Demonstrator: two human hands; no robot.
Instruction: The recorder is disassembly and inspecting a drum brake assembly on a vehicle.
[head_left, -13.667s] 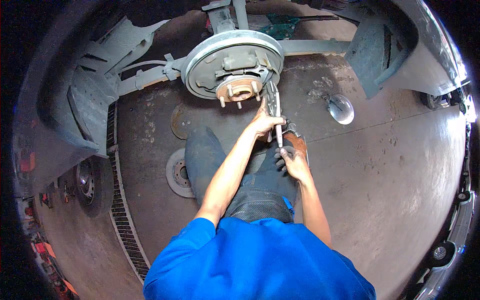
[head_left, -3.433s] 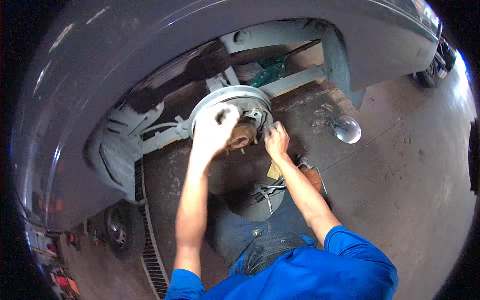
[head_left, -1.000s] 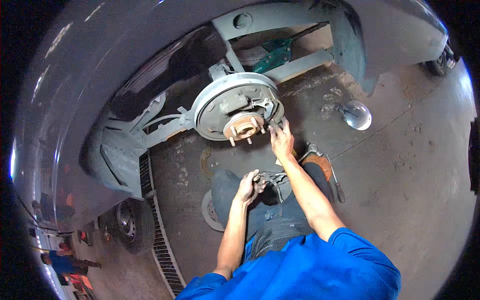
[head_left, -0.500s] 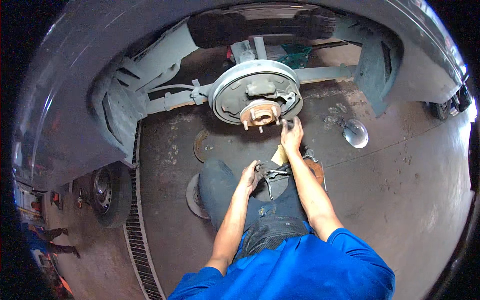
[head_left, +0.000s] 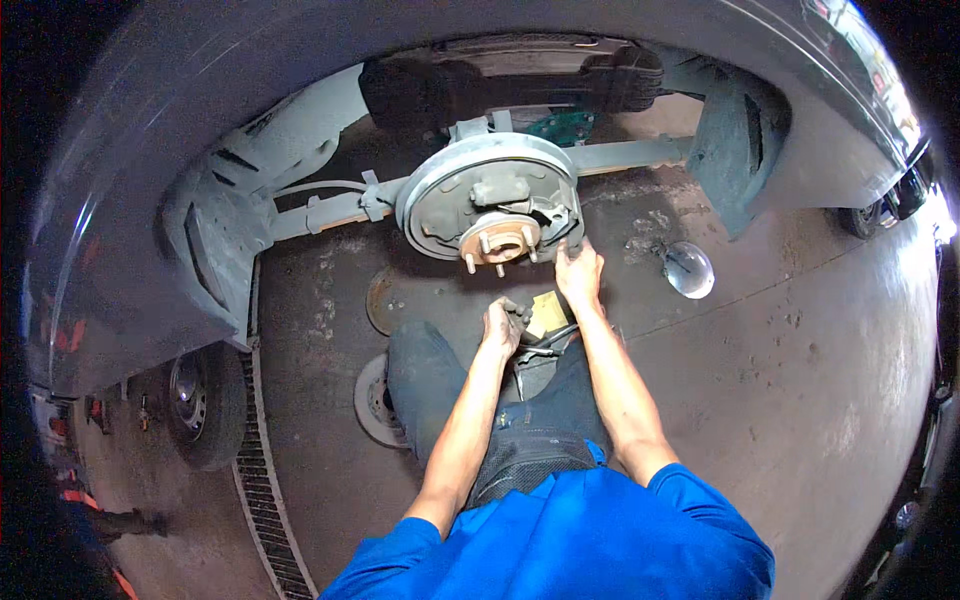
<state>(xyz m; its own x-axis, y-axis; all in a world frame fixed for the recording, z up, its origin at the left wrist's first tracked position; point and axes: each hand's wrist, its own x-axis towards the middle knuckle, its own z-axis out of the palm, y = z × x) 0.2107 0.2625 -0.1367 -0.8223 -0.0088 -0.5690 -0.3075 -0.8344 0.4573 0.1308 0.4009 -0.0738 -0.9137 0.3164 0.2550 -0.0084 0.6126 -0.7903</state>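
Note:
A drum brake backing plate with a rusty wheel hub and bare wheel studs faces me under the raised car. My right hand reaches up to the plate's lower right edge, fingers pinched there around something too small to make out. Lower down, my left hand hovers above my lap, its fingers loosely curled and apart, with nothing visible in them. Between my forearms, a metal hand tool lies over my lap. Beyond it is a yellow box.
A brake drum lies beside my left knee, with a rusty curved part beyond. A shiny round dish rests on the floor to the right. Left are a floor drain grate and a wheel. The car's bodywork arches around me.
My left hand has lifted away from the tools on my lap toward the hub. My right fingers have closed at the plate's lower edge. The whole view has shifted slightly.

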